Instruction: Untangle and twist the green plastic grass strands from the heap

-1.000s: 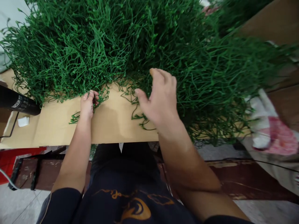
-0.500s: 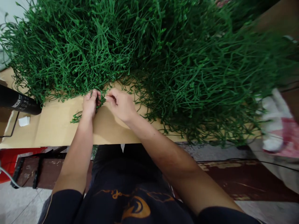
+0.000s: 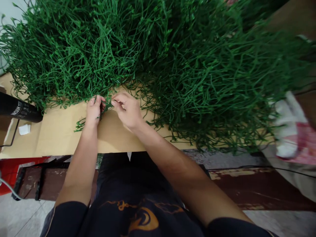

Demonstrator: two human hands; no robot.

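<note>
My left hand (image 3: 95,110) is closed round a few thin green plastic-looking stems; their lower ends (image 3: 80,125) stick out to the left of the wrist, over the cardboard. Just to its right, my right hand (image 3: 129,110) has thumb and forefinger pinched together at the green bits between the two hands, seemingly on a stem; the fingers partly hide it. Beyond both hands rises a big tangled heap of the same green stems (image 3: 74,56), with small branched tips. More of the heap (image 3: 209,92) spreads to the right, beside my right forearm.
Brown cardboard (image 3: 59,131) covers the tabletop under my hands. A black bottle (image 3: 19,107) lies at the left edge, near a small white paper piece (image 3: 24,129). White and red cloth (image 3: 287,131) hangs at the right. Below is a dark red bench (image 3: 259,191).
My two hands stay close together, with only a slight shift of the fingers. The whole view has moved a little; the heap and bottle look unchanged.
</note>
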